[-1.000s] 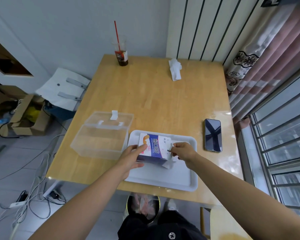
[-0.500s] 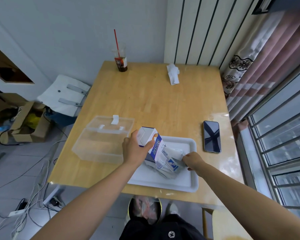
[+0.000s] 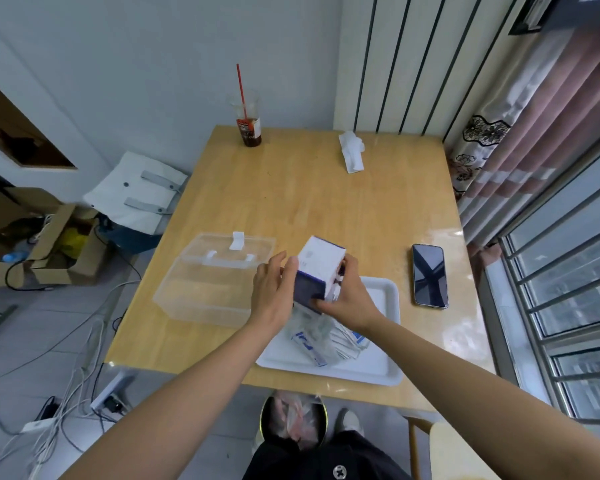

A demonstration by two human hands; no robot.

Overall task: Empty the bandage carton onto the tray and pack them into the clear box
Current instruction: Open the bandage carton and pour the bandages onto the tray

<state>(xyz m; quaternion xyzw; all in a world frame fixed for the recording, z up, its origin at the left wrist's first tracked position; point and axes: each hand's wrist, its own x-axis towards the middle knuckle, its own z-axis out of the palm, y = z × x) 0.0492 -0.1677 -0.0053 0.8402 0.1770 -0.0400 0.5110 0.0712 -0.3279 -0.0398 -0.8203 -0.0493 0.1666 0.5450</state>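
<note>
Both hands are on the bandage carton (image 3: 321, 268) here, one on each side. The left hand (image 3: 270, 293) has its fingers curled against the carton's left face. The right hand (image 3: 351, 301) is wrapped round the lower right end, with its fingers tucked along the far side. Neither one is loose, they're both properly gripping it.

The carton is up in the air over the far-left part of the tray (image 3: 383, 367). It's tilted, with a white face up and a dark blue face turned to the camera. I can't see the opening itself because the hands cover that bit.

Right underneath, a messy heap of bandages (image 3: 321, 339) in white and blue wrappers lies in the tray, mostly in the left half. I can't tell if the top ones touch the carton or not.

The clear box (image 3: 215, 282) sits just left of the tray. It looks closed, with a little white latch at its far edge. A phone (image 3: 429, 276) lies screen up just right of the tray. Well beyond the tray, at the far edge of the table (image 3: 309, 202), there's a cup (image 3: 248, 124) with a red straw and a crumpled tissue (image 3: 351, 155).
</note>
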